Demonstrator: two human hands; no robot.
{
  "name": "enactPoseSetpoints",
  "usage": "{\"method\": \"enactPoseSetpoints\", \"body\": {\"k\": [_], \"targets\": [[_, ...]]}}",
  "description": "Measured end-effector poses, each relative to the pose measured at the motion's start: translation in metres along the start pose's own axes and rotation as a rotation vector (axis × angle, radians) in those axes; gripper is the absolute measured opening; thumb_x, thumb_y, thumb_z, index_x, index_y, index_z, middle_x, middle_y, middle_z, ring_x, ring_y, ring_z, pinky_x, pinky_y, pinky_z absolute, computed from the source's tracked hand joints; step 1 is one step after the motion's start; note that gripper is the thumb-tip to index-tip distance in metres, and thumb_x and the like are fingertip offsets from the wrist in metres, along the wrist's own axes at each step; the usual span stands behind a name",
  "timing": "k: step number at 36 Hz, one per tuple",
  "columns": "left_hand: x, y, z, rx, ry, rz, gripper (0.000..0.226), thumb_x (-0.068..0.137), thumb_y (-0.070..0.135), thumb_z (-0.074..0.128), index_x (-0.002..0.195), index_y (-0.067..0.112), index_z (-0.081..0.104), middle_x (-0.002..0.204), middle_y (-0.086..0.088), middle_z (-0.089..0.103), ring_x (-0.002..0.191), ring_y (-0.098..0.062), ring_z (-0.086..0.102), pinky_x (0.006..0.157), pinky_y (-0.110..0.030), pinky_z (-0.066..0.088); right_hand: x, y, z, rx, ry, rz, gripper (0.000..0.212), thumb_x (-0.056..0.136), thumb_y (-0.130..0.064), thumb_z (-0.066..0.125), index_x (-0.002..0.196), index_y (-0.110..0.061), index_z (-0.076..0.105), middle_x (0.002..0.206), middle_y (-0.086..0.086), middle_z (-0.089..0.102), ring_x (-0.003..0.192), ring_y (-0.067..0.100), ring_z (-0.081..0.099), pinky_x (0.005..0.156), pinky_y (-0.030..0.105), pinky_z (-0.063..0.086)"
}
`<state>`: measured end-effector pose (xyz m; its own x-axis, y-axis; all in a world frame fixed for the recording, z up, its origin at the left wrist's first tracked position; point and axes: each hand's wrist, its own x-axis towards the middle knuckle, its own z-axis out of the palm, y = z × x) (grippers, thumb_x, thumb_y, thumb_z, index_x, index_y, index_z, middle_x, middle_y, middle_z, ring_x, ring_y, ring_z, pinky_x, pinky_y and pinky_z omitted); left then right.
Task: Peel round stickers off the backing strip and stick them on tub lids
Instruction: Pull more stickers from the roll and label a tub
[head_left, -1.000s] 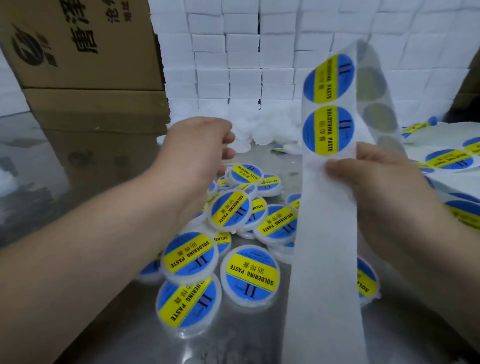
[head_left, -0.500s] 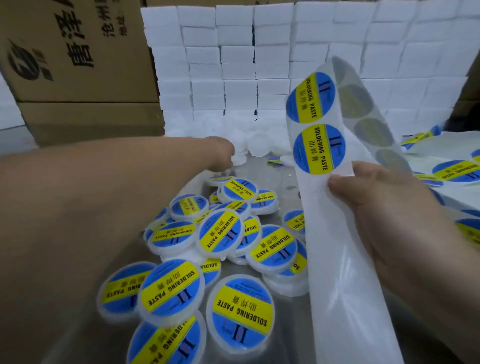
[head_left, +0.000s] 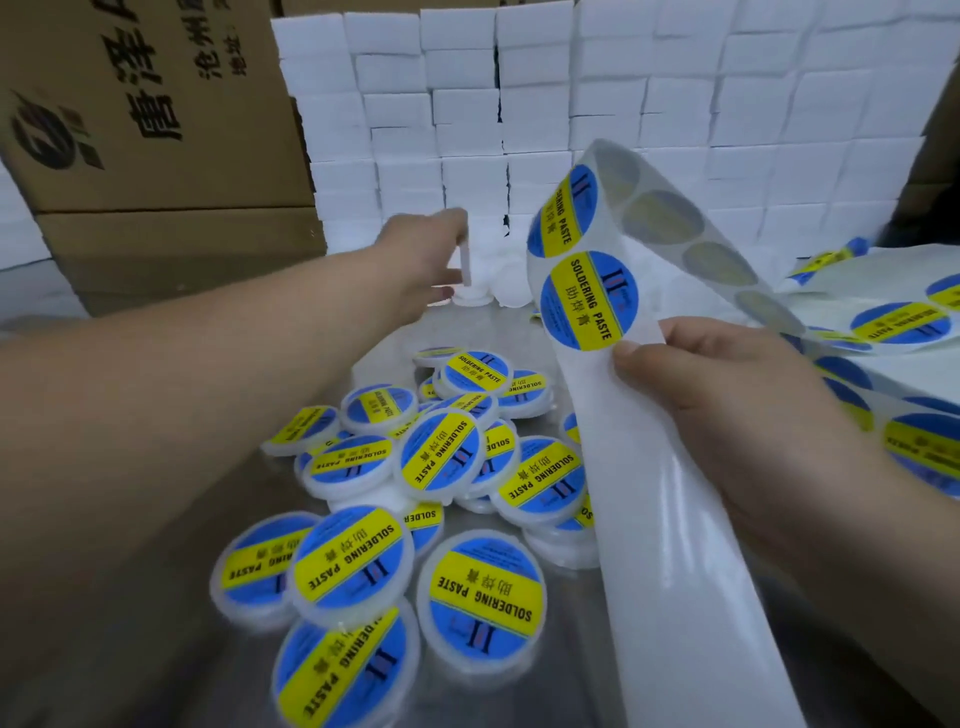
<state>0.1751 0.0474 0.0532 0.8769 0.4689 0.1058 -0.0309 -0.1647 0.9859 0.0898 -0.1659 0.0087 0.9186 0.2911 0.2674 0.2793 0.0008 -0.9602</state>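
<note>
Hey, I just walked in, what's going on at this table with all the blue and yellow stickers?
A person is labelling small round tubs with soldering paste stickers. The right hand holds the backing strip up, with the thumb at the edge of the lowest sticker. The left hand is stretched out to the heap of plain white tubs at the back and seems to grip one plain tub on edge. A pile of labelled tubs lies on the metal table in front.
</note>
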Motion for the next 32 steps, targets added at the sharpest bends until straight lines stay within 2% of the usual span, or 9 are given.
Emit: {"method": "enactPoseSetpoints", "body": {"k": [5,10,14,17,22,25,27,30,32], "targets": [[-0.065,0.022,-0.021,-0.251,-0.043,-0.014,0.013,0.083,0.019,0.044,0.071,0.019,0.052,0.051,0.009,0.062,0.07,-0.015,0.066,0.074,-0.031,0.046,-0.003,-0.003,0.003,0.005,-0.02,0.005,0.011,0.083,-0.02,0.062,0.078,-0.021,0.072,0.066,0.005,0.071,0.053,0.016,0.065,0.05,0.028,0.053],[-0.122,0.019,-0.022,-0.361,-0.055,0.025,0.011,0.083,0.018,0.049,0.073,0.016,0.055,0.088,0.0,0.065,0.082,-0.026,0.066,0.083,-0.037,0.051,-0.004,-0.004,0.004,0.017,-0.069,0.001,0.011,0.084,-0.022,0.062,0.082,-0.022,0.072,0.072,0.006,0.073,0.066,0.025,0.07,0.065,0.041,0.056],[-0.138,0.012,-0.015,-0.497,-0.068,-0.012,0.011,0.084,0.017,0.046,0.075,0.015,0.052,0.085,-0.004,0.06,0.086,-0.029,0.069,0.07,-0.032,0.055,-0.006,-0.006,0.005,0.007,-0.078,-0.005,0.012,0.084,-0.021,0.061,0.081,-0.022,0.073,0.07,0.004,0.072,0.06,0.02,0.068,0.057,0.033,0.055],[-0.14,0.003,-0.013,-0.488,0.037,0.008,0.017,0.088,0.021,0.041,0.093,0.016,0.056,0.098,-0.006,0.065,0.084,-0.023,0.068,0.06,-0.028,0.055,-0.008,-0.007,0.005,0.01,-0.081,-0.019,0.013,0.085,-0.02,0.061,0.081,-0.017,0.072,0.067,0.005,0.071,0.054,0.016,0.065,0.048,0.026,0.051],[-0.142,-0.012,-0.017,-0.104,0.143,0.344,0.028,0.093,0.02,0.037,0.084,0.035,0.058,0.095,0.005,0.064,0.067,-0.007,0.06,0.056,-0.019,0.042,-0.01,-0.009,0.007,0.044,-0.13,-0.071,0.015,0.085,-0.019,0.061,0.08,-0.023,0.075,0.071,0.004,0.073,0.061,0.015,0.068,0.056,0.028,0.054],[-0.147,-0.016,-0.016,0.203,0.119,0.636,0.01,0.085,0.037,0.05,0.082,0.045,0.056,0.088,0.017,0.056,0.076,0.006,0.052,0.067,-0.009,0.039,-0.011,-0.009,0.007,0.041,-0.146,-0.085,0.017,0.085,-0.019,0.061,0.08,-0.025,0.076,0.071,0.003,0.073,0.062,0.015,0.068,0.057,0.027,0.055],[-0.151,-0.02,-0.013,0.362,0.112,0.719,0.015,0.076,0.043,0.055,0.09,0.047,0.057,0.089,0.017,0.048,0.086,0.005,0.049,0.077,-0.007,0.037,-0.011,-0.009,0.007,0.042,-0.169,-0.088,0.019,0.087,-0.018,0.059,0.079,-0.024,0.076,0.071,0.003,0.073,0.061,0.013,0.068,0.055,0.023,0.054],[-0.154,-0.023,-0.009,0.542,0.088,0.784,0.029,0.077,0.034,0.057,0.104,0.03,0.068,0.095,0.011,0.046,0.098,-0.015,0.053,0.094,-0.036,0.041,-0.01,-0.008,0.009,0.039,-0.182,-0.093,0.021,0.087,-0.017,0.058,0.077,-0.021,0.075,0.071,0.007,0.072,0.063,0.014,0.064,0.058,0.023,0.051],[-0.155,-0.024,-0.009,0.616,0.078,0.8,0.032,0.077,0.034,0.058,0.106,0.026,0.069,0.097,0.008,0.049,0.097,-0.023,0.055,0.089,-0.05,0.041,-0.009,-0.006,0.009,0.018,-0.183,-0.106,0.018,0.087,-0.015,0.057,0.078,-0.018,0.073,0.073,0.015,0.069,0.067,0.017,0.061,0.062,0.027,0.049]]}}
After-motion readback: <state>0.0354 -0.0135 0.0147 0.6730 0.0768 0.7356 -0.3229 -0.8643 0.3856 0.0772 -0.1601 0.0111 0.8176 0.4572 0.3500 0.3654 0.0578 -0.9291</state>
